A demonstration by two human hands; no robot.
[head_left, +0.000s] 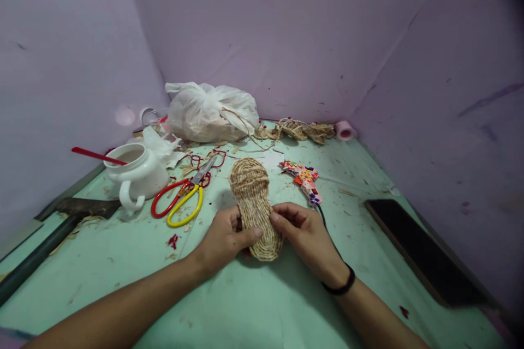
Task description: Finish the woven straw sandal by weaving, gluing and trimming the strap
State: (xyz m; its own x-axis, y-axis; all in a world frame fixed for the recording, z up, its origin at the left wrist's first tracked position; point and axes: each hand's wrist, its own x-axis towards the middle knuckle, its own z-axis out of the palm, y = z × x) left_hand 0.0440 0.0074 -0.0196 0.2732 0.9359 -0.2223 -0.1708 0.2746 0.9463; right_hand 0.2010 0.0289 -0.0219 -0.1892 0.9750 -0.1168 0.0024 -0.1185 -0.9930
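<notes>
A small slipper of coiled straw cord [256, 202] is held just above the table, its banded toe end pointing away from me. My left hand [229, 234] grips its left side, thumb lying across the top of the sole and fingers partly hidden beneath. On the opposite edge, my right hand [305, 232] pinches the slipper between thumb and fingers. A black band circles my right wrist. Just beyond the right hand lies a glue gun wrapped in flowered cloth [303, 179], its dark cord running under that hand.
Scissors with red and yellow handles [186, 196] lie left of the slipper. Further left are a white pot [139, 172] with a red stick and a hammer-like tool [77, 218]. A plastic bag [210, 114], straw braid [303, 130] and pink roll [345, 131] line the back; a phone [421, 251] lies right.
</notes>
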